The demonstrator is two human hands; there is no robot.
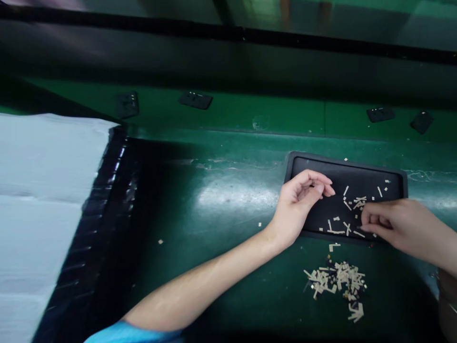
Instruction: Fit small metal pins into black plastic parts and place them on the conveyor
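A black shallow tray lies on the green belt at the right, with several small pale strips scattered in it. My left hand rests on the tray's left edge, fingers curled with the thumb against the fingertips; whether anything is pinched there is too small to see. My right hand comes in from the right over the tray's near edge, fingers bent down onto the strips. A heap of the same pale strips lies on the belt just in front of the tray.
A tall stack of black trays topped by white sheets stands at the left. Several small black parts lie on the farther green belt. A dark rail runs along the back.
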